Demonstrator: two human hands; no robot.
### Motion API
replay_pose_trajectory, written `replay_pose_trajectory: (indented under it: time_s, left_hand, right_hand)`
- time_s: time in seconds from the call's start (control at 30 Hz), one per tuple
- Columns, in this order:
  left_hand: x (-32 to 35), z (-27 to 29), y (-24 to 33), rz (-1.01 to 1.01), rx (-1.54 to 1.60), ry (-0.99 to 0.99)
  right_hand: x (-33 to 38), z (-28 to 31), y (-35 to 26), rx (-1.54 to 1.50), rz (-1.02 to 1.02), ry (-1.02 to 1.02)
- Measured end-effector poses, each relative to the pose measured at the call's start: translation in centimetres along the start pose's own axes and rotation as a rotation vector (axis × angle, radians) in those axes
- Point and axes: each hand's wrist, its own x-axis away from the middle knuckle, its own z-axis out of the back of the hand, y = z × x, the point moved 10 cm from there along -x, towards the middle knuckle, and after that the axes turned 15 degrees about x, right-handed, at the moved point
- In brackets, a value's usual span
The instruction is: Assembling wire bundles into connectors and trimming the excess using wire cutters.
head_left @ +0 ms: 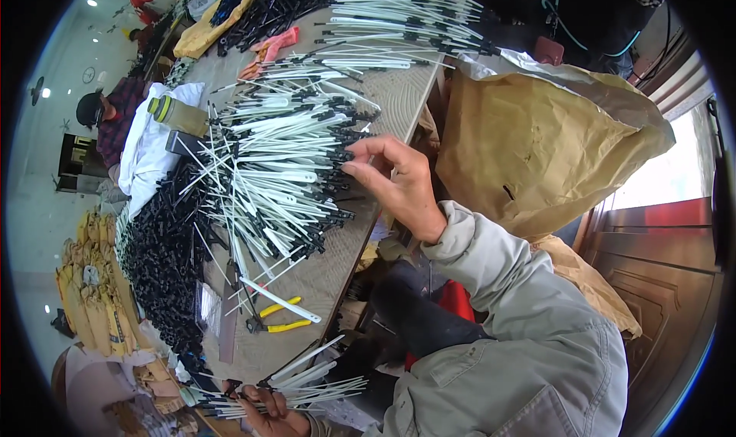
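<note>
My right hand (395, 178) reaches over the table edge, its thumb and forefinger pinched at a black end on the near side of a big heap of white strips (280, 157). The strips have slim, pale bodies and black end pieces, and thin rods lie among them. At the bottom of the picture my left hand (268, 412) is closed around a bundle of similar white strips (326, 391), which fan out past the fingers. Beside the heap lie pliers with yellow handles (285, 326) and a flat metal ruler-like bar (228, 326).
A mound of small black parts (162, 257) lies beyond the heap. Farther along are a bottle with a green lid (182, 116), a pink glove (270, 52) and more strips (406, 15). A large brown paper bag (529, 146) stands beside the table. Another person (123, 115) is across the room.
</note>
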Motion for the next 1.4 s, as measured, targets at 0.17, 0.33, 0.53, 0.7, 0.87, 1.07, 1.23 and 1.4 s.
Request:
replay_pose_trajectory:
  time_s: [0.17, 0.33, 0.53, 0.7, 0.87, 1.07, 1.23, 1.4]
  left_hand:
    - [-0.3, 0.0, 0.9, -0.069, -0.057, 0.058]
    - [-0.7, -1.8, 0.7, -0.053, -0.051, -0.045]
    - [-0.9, -1.6, 0.8, -0.073, -0.066, -0.047]
    - [-1.1, -2.6, 0.0, -0.055, -0.064, -0.032]
    - [-1.4, -2.7, -0.1, -0.071, -0.14, 0.032]
    - [-1.5, -3.3, -0.7, -0.074, -0.195, 0.071]
    - [-1.3, -3.3, -0.6, -0.16, -0.192, 0.247]
    - [-1.7, -3.5, -0.7, -0.105, -0.276, 0.164]
  right_hand:
    - [0.7, -0.2, -3.2, 0.1, 0.199, 0.071]
    - [0.2, -0.2, -3.5, 0.147, 0.269, 0.163]
    - [1.3, 0.1, -4.7, 0.134, 0.471, 0.265]
    - [2.0, 0.1, -4.7, 0.167, 0.487, 0.214]
    - [0.2, 2.7, -2.3, 0.096, 0.348, 0.197]
    - [-3.3, 3.6, 3.1, 0.22, 0.032, 0.195]
    - [-3.9, 2.7, 3.6, 0.201, 0.033, 0.164]
    - [-3.6, 2.2, 3.2, 0.144, 0.062, 0.194]
